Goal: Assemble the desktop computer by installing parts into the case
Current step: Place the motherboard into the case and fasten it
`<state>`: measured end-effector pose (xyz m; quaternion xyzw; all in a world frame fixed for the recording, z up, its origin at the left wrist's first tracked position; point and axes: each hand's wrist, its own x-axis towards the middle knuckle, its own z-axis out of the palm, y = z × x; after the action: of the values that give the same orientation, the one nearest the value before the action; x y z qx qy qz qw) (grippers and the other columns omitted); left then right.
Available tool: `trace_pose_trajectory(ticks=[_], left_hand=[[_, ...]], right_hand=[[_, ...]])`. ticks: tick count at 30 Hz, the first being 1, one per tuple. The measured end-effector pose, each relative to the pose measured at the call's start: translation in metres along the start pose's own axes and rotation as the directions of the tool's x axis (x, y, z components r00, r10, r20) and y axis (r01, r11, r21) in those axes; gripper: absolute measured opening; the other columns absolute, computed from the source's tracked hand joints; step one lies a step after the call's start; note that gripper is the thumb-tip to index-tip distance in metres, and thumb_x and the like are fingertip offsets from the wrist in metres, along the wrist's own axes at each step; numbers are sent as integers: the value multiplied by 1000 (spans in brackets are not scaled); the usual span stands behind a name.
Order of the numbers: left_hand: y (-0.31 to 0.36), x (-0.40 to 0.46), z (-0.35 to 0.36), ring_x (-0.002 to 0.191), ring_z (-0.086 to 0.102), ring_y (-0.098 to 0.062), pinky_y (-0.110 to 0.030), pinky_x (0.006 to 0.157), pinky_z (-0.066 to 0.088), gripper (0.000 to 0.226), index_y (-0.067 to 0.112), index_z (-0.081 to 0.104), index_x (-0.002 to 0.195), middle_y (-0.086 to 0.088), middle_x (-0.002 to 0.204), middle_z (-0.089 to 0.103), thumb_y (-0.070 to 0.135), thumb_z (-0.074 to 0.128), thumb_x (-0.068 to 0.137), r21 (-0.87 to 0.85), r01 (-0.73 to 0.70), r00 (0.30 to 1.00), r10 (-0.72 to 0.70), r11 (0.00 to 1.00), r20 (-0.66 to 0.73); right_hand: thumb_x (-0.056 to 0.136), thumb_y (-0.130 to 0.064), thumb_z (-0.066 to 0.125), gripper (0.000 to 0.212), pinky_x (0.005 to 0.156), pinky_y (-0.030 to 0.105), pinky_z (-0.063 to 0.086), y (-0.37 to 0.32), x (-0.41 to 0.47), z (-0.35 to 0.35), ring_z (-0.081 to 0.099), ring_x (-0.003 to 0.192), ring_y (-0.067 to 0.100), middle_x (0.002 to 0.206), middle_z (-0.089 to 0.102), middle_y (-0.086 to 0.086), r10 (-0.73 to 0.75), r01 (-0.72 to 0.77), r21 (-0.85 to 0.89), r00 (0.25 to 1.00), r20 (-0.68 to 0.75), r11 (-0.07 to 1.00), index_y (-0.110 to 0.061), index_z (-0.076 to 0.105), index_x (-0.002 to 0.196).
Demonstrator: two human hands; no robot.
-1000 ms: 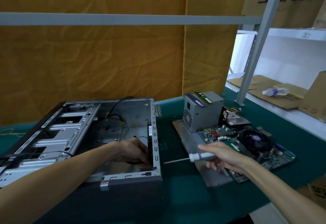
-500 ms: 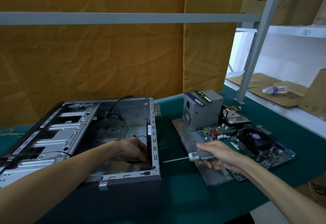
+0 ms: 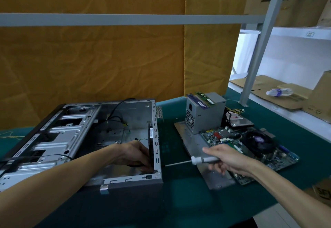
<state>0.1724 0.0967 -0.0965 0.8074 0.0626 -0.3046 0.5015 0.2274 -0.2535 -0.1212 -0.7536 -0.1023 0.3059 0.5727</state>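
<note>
The open grey computer case (image 3: 125,183) lies on its side at the left of the green table. My left hand (image 3: 134,156) reaches inside it and holds a black fan (image 3: 151,143) flat against the case's right rear wall. My right hand (image 3: 225,159) grips the grey handle of a screwdriver (image 3: 202,160). Its shaft points left, and the tip touches the outside of that wall. To the right, the motherboard (image 3: 265,154) with its black cooler lies on a grey side panel (image 3: 195,141), behind it the power supply (image 3: 206,113) with a RAM stick (image 3: 205,98) on top.
A hard drive (image 3: 240,122) lies behind the motherboard. Black cables (image 3: 114,113) run across the case floor. A grey post (image 3: 258,55) rises at the table's right rear. Beyond it are flattened cardboard and a plastic bottle (image 3: 279,92). An orange cloth hangs behind.
The screwdriver has shifted slightly left, so its tip now meets the case wall. My left hand stays on the fan inside the case.
</note>
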Motion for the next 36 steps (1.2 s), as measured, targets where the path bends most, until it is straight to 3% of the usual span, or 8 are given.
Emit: trace_pose_trajectory(ticks=[2, 7, 12, 17, 22, 28, 33, 36], left_hand=[[1, -1, 1, 86, 76, -16, -17, 69, 56, 11, 10, 83, 80, -14, 100, 78, -1, 80, 82, 2, 6, 1000, -6, 1000, -6], [3, -4, 2, 83, 75, -13, -17, 69, 55, 10, 12, 83, 81, -11, 98, 79, 1, 81, 81, 22, 10, 1000, -10, 1000, -12], [5, -5, 3, 77, 73, -11, -17, 66, 55, 15, 13, 83, 79, -10, 94, 79, 0, 79, 83, 29, 12, 1000, -12, 999, -3], [6, -8, 4, 76, 73, -12, -19, 70, 55, 18, 14, 83, 78, -9, 91, 79, -3, 78, 83, 29, 7, 1000, -6, 1000, -4], [9, -9, 5, 72, 72, -10, -18, 69, 54, 26, 18, 82, 71, -5, 84, 78, -4, 77, 83, 69, 7, 999, -4, 998, -39], [8, -10, 7, 67, 68, -11, -17, 61, 51, 24, 16, 82, 70, -8, 82, 76, -4, 77, 83, 66, -1, 999, 5, 998, -49], [6, -9, 7, 76, 68, -18, -29, 79, 57, 13, 8, 81, 77, -18, 90, 76, -4, 79, 80, 92, -16, 997, 23, 996, -75], [7, -10, 7, 73, 67, -16, -23, 70, 55, 17, 9, 81, 74, -16, 87, 74, -6, 76, 81, 100, -20, 998, 27, 995, -63]], right_hand=[[95, -42, 69, 44, 41, 26, 43, -1, 0, 1, 53, 49, 18, 75, 66, 18, 27, -26, -8, 1000, 17, 1000, -1, 62, 106], [81, -2, 82, 38, 55, 29, 51, -2, -5, -5, 62, 73, 24, 87, 66, 14, -31, 23, 75, 993, 110, 997, 2, 59, 111], [97, -39, 66, 39, 36, 22, 37, -4, -4, 6, 51, 46, 16, 76, 67, 18, 78, -78, 9, 997, 25, 997, 0, 64, 101], [79, -14, 80, 36, 49, 24, 47, -4, -4, -1, 56, 61, 17, 77, 61, 8, -1, -15, 183, 996, 88, 983, -3, 60, 108], [85, -41, 74, 46, 38, 23, 41, -16, 1, 11, 51, 45, 15, 75, 68, 20, -23, 23, 44, 1000, -12, 999, 1, 66, 101], [81, -13, 80, 28, 48, 24, 44, -16, -5, -2, 52, 57, 14, 75, 63, 11, -21, 9, 84, 990, 142, 996, -1, 64, 101], [84, -39, 73, 48, 36, 23, 38, -12, -2, 5, 49, 40, 15, 64, 63, 19, 9, -11, 43, 998, 59, 999, 7, 64, 94], [90, -24, 74, 28, 42, 22, 39, -14, -3, -1, 52, 53, 15, 73, 63, 14, 46, -57, 66, 986, 159, 996, -4, 59, 103]])
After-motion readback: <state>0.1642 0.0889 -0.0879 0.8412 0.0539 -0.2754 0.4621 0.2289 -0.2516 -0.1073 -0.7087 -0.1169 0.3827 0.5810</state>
